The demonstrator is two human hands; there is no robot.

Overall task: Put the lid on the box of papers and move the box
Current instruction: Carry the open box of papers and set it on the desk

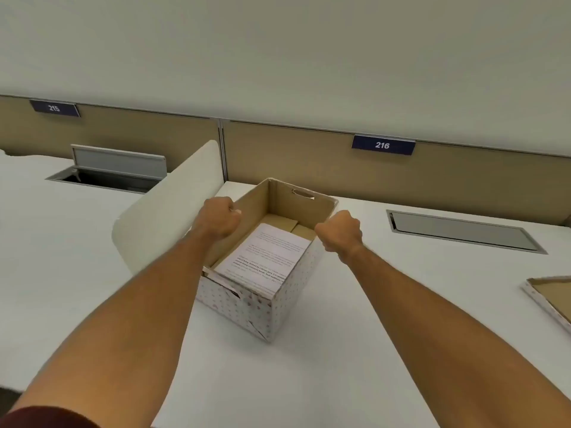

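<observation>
An open cardboard box [241, 307], white with small dots outside and brown inside, stands on the white desk [340, 366]. A stack of printed papers [268, 257] lies inside it. My left hand [217, 219] is closed on the top edge of the box's left wall. My right hand [340, 234] is closed on the top edge of its right wall. The lid [550, 301] lies upside down at the desk's right edge, brown inside up, partly cut off by the frame.
A white curved divider panel [160, 211] stands just left of the box. Tan partition walls with signs 215 [54, 108] and 216 [382, 145] run along the back. A closed cable hatch [463, 231] lies right of the box; an open one [105, 176] on the neighbouring desk.
</observation>
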